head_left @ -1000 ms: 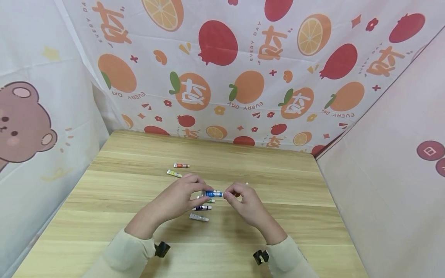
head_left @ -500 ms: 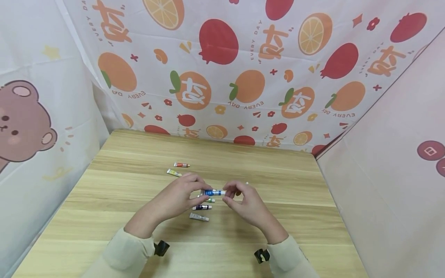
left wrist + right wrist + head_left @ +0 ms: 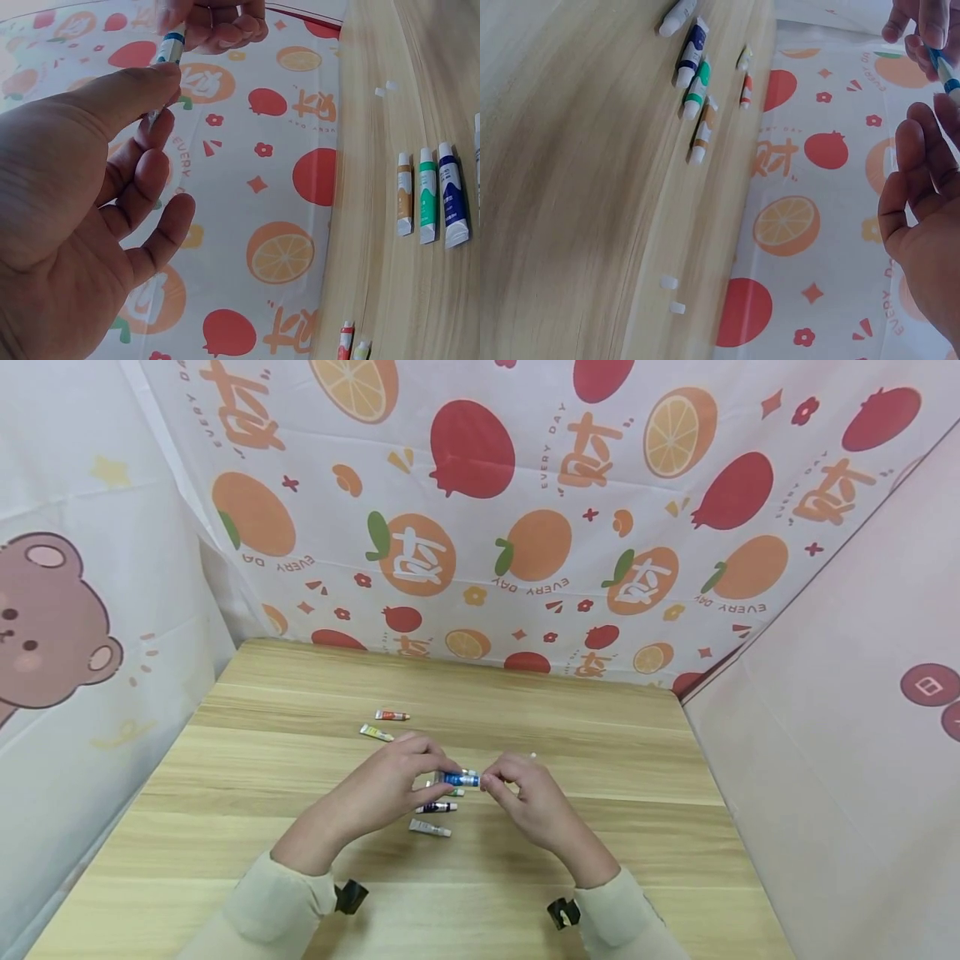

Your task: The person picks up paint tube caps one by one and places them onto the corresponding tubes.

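My left hand (image 3: 390, 781) pinches a small blue paint tube (image 3: 461, 780) between thumb and fingers, holding it above the table with its cap end to the right. The fingertips of my right hand (image 3: 528, 793) pinch that cap end and hide the cap. In the left wrist view the paint tube (image 3: 171, 49) runs up from my left thumb to the right-hand fingers. Below the hands lie a green tube (image 3: 427, 196), an ochre tube (image 3: 404, 195), a dark blue tube (image 3: 437, 807) and a silver-grey tube (image 3: 431, 829).
Farther back on the wooden table (image 3: 615, 843) lie a red tube (image 3: 392, 716) and a yellow tube (image 3: 376, 732). Two small white caps, one nearer (image 3: 668, 282) and one beside it (image 3: 677, 307), sit beyond the right hand. A fruit-print curtain (image 3: 480, 560) closes off the back.
The right hand's fingers parted from the cap end half a second ago, showing it, and now pinch it again. The blue tube rose slightly, then dipped. The other tubes stay put.
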A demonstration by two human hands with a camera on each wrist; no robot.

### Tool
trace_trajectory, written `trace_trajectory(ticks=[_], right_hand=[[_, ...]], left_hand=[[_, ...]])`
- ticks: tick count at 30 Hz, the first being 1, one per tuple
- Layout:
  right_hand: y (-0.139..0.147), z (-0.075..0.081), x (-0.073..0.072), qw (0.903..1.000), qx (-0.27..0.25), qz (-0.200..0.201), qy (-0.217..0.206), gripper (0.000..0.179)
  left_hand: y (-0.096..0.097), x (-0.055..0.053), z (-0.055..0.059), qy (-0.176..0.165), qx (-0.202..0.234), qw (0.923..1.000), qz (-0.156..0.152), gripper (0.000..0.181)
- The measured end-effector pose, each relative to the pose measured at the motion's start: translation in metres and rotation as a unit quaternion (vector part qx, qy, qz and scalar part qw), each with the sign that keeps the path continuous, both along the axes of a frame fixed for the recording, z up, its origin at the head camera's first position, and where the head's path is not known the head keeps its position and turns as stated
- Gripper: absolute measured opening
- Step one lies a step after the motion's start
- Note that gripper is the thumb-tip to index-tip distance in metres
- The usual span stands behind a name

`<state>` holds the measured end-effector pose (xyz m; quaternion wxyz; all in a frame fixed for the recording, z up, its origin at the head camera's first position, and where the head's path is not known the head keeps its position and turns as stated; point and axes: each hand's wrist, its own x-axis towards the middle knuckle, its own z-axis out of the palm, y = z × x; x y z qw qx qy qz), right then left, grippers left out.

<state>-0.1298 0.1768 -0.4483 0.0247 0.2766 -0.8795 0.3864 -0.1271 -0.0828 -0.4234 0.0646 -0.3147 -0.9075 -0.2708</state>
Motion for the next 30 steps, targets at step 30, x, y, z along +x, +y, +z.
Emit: trace_trajectory(ticks=[30], right_hand=[[0.0004, 0.005, 0.0006, 0.9992, 0.001, -0.026, 0.031, 0.004]], left_hand=[[0.0024, -0.0023, -0.0018, -0.006, -0.006, 1.0, -0.005, 0.022]])
